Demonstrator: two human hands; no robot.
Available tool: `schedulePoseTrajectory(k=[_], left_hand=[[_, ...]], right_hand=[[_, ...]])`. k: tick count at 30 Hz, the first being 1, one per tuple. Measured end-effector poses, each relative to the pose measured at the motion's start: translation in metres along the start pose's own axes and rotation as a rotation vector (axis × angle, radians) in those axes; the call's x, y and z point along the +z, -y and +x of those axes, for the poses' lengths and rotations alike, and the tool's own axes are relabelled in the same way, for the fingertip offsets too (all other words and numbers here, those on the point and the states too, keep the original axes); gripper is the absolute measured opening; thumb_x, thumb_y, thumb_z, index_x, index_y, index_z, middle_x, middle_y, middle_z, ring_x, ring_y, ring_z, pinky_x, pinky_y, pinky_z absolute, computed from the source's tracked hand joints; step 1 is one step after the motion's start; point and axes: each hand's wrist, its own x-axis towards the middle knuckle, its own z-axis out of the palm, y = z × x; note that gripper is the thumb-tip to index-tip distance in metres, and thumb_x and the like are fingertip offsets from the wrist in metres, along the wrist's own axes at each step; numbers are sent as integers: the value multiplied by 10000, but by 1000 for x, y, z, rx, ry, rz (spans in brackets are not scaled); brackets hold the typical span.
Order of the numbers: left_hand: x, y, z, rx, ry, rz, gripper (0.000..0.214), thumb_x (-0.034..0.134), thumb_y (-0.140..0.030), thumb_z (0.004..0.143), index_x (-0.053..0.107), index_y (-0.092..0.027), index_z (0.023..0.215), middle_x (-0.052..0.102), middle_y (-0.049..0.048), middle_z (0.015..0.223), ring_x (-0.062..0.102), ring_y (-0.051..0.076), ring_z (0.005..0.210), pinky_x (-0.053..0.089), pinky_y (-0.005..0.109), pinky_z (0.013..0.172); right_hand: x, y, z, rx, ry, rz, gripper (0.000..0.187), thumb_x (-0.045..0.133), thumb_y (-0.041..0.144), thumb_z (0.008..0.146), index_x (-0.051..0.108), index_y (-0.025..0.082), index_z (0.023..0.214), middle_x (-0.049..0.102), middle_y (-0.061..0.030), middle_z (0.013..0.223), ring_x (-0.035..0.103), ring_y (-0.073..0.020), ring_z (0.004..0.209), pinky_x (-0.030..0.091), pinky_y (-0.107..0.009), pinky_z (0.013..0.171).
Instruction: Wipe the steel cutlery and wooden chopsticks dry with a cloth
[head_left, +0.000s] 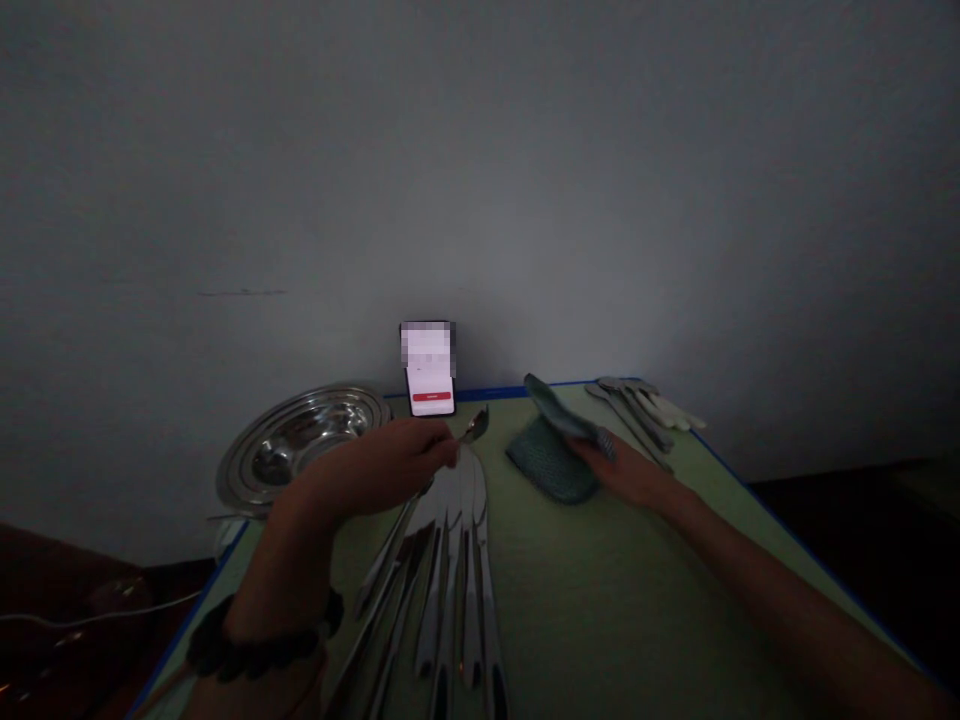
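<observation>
My left hand [409, 455] is closed on a metal spoon [475, 427], its bowl sticking out past the fingertips toward the right. In my right hand [604, 465] is a dark green cloth [555, 465]; one flap is lifted and the rest hangs over the table, slightly blurred. Beneath and in front of my left hand, several table knives [454, 570] lie side by side with their handles toward me. A stack of shiny metal bowls or plates [236, 470] stands left of that hand, partly covered by my forearm.
A lit phone [430, 370] leans upright against the wall at the table's back edge. Several spoons and white-handled cutlery [637, 405] lie at the back right of the green table [600, 600]. A white cable [112, 615] runs off at the left.
</observation>
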Motion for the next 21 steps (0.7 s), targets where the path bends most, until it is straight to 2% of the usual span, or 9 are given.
schedulePoseTrajectory(k=[2, 4, 6, 8, 11, 14, 18, 21], left_hand=[[0, 3, 0, -1, -4, -5, 327, 373, -394, 836, 594, -171, 740, 620, 33, 712, 553, 159, 639, 378, 260, 592], [0, 5, -1, 4, -13, -3, 322, 379, -397, 833, 596, -176, 744, 628, 31, 731, 561, 164, 671, 389, 263, 622], [1, 7, -1, 9, -20, 5, 325, 381, -403, 833, 595, -177, 739, 630, 31, 735, 563, 167, 688, 393, 268, 644], [1, 7, -1, 9, -17, 10, 337, 375, -411, 836, 595, -175, 738, 628, 33, 736, 564, 170, 690, 393, 271, 647], [2, 5, 0, -6, 11, 12, 346, 363, -412, 841, 600, -172, 763, 627, 37, 749, 564, 174, 689, 391, 273, 635], [2, 3, 1, -4, 23, 9, 347, 360, -410, 841, 598, -171, 763, 620, 34, 737, 558, 170, 680, 388, 269, 624], [2, 1, 1, -8, 16, -12, 341, 369, -417, 837, 587, -176, 736, 610, 27, 709, 554, 166, 667, 391, 265, 616], [2, 3, 2, -17, 12, -2, 337, 376, -421, 836, 581, -177, 727, 614, 28, 721, 560, 172, 677, 398, 271, 629]], right_hand=[[3, 1, -10, -140, 184, -232, 622, 499, 108, 680, 502, 235, 1288, 418, -79, 1414, 416, -273, 1255, 338, -484, 1018], [3, -2, -17, -220, 273, -419, 777, 490, 53, 615, 402, 237, 1365, 295, -93, 1480, 347, -287, 1302, 323, -498, 1025], [1, -5, -20, -235, 249, -448, 815, 469, 32, 604, 363, 230, 1387, 273, -104, 1487, 337, -281, 1310, 334, -492, 1024], [-1, -8, -18, -237, 189, -380, 777, 441, 25, 624, 387, 224, 1374, 336, -98, 1460, 368, -256, 1295, 337, -476, 1033], [-1, -11, -12, -180, 32, -240, 681, 415, 54, 692, 401, 174, 1362, 481, -111, 1356, 460, -224, 1226, 375, -445, 1017], [3, -15, -8, -155, -85, -263, 697, 403, 50, 694, 366, 153, 1382, 486, -116, 1353, 455, -224, 1230, 370, -453, 1020], [10, -23, -10, -316, 37, -349, 703, 383, -3, 648, 484, 217, 1307, 449, -65, 1393, 394, -220, 1284, 325, -479, 1046], [10, -24, -13, -327, 64, -279, 547, 398, 92, 788, 473, 222, 1314, 456, -63, 1388, 370, -212, 1303, 298, -488, 1062]])
